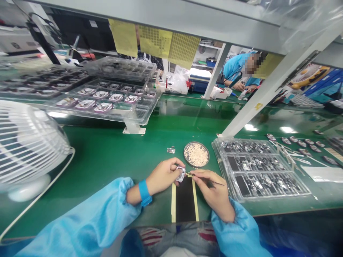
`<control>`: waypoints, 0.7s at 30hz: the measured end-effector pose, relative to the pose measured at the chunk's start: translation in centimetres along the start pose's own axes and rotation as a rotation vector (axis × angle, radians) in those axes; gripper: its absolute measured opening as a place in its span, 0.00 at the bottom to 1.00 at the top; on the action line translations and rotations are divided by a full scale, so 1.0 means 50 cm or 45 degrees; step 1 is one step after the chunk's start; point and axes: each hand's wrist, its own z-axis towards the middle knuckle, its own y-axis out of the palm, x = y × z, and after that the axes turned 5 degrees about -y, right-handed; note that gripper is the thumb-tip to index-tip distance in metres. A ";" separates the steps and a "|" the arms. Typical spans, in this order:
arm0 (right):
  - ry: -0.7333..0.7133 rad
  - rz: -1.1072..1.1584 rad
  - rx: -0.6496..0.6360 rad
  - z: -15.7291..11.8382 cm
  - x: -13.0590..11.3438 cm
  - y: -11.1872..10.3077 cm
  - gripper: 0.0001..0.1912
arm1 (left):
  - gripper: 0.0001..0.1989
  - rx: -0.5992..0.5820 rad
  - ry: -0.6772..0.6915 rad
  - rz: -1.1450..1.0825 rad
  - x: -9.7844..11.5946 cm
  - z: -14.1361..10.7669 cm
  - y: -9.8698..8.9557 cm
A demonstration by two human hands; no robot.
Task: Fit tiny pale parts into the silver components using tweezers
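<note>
My left hand (165, 175) is closed around the edges of a small watch-like case (180, 174), pale inside with a purplish rim, tilted toward me. In my right hand (213, 189) is a pair of thin tweezers (218, 183), whose tip points at the right side of the case. Whether the tip touches the case or grips anything is too small to tell. Below both hands lies a black mat strip (185, 203) edged with yellow tape. Just beyond them stand a round dish (197, 154) of tiny beige pieces and a small metal part (170, 150).
To the right is a clear compartment tray (265, 167) of small metal parts. A raised clear tray (107, 100) with several cases stands back left, by a white fan (32, 142). A slanted post (257, 96) rises at right. A co-worker (237, 71) in blue sits across.
</note>
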 end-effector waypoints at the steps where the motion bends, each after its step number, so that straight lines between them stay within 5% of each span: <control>1: -0.002 -0.002 0.001 0.001 -0.001 0.000 0.03 | 0.09 0.000 0.005 -0.003 -0.002 0.000 0.000; 21: 0.069 0.000 0.024 -0.003 -0.007 -0.004 0.03 | 0.09 -0.003 0.027 0.025 -0.006 0.001 -0.001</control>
